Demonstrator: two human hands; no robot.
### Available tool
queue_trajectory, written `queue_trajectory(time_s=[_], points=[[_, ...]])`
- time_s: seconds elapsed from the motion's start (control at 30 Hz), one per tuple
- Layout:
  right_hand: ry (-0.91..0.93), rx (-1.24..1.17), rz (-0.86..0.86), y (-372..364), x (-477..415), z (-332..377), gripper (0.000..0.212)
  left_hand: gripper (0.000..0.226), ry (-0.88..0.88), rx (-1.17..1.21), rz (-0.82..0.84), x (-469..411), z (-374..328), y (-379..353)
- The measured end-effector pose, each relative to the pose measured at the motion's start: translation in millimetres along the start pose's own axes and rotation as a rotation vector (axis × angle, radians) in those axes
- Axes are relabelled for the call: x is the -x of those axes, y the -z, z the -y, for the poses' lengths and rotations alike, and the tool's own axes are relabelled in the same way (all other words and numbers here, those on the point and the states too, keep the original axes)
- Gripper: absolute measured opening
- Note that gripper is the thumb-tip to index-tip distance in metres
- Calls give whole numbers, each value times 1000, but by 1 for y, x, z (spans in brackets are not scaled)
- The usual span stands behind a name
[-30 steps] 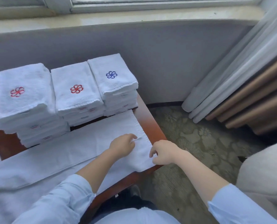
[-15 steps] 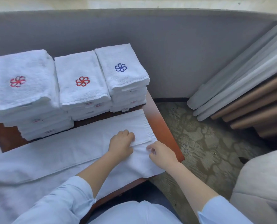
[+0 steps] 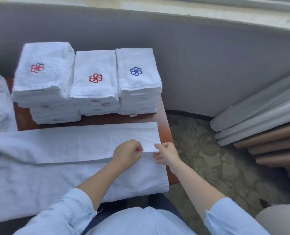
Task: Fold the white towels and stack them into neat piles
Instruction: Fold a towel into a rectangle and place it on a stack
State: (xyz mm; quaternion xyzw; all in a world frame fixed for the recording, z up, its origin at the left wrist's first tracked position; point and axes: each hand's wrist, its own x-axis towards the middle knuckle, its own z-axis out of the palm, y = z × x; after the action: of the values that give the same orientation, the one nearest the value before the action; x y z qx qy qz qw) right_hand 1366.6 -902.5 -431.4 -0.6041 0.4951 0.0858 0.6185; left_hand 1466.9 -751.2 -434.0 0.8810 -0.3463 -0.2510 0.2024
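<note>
I see the left hand [image 3: 127, 152] and right hand [image 3: 166, 154] pinching the towel [image 3: 73, 146] edge; tags [image 3: 132, 114] on the piles [image 3: 95, 89] are unreadable.

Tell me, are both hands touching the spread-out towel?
Touching. The head view shows the left hand and right hand pinching the towel at its folded edge.

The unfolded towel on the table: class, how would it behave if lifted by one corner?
Probably floppy: the unfolded towel hangs past the table edge and wrinkles. Likely light: the left hand and right hand raise its folded edge with only a fingertip pinch.
</note>
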Motion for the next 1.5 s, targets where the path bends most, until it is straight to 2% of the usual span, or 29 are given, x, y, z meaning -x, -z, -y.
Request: queue_trajectory(time_s=[0.07,0.13,0.27,0.43,0.5,0.73,0.9,1.03,1.2,1.33,1.4,1.5], points=[[7,-44,9,-1,-9,10,22,12,50,43,-60,3,-7,2],[50,-45,0,-1,-21,22,32,12,78,64,-115,6,-13,4],[147,-42,51,1,-38,45,20,11,105,57,-226,9,-21,7],[227,187,100,4,-58,53,50,9,118,73,-305,12,-26,7],[290,277,111,3,-64,54,53,9,126,81,-307,12,-27,7],[425,504,63,5,-77,59,41,9,160,100,-267,8,-30,7],[553,671,7,6,-82,68,31,8,139,84,-325,5,-33,10],[588,654,-56,8,-84,77,23,9,101,77,-373,1,-35,8],[480,504,-61,13,-92,83,21,11,104,6,-260,-7,-35,-8],[427,522,-54,18,-92,84,29,31,153,-34,-94,-12,-33,-19],[484,606,-87,21,-87,81,36,38,159,-52,-56,-15,-33,-23],[736,711,-84,23,-73,66,32,41,166,-3,-35,-16,-31,-22]])
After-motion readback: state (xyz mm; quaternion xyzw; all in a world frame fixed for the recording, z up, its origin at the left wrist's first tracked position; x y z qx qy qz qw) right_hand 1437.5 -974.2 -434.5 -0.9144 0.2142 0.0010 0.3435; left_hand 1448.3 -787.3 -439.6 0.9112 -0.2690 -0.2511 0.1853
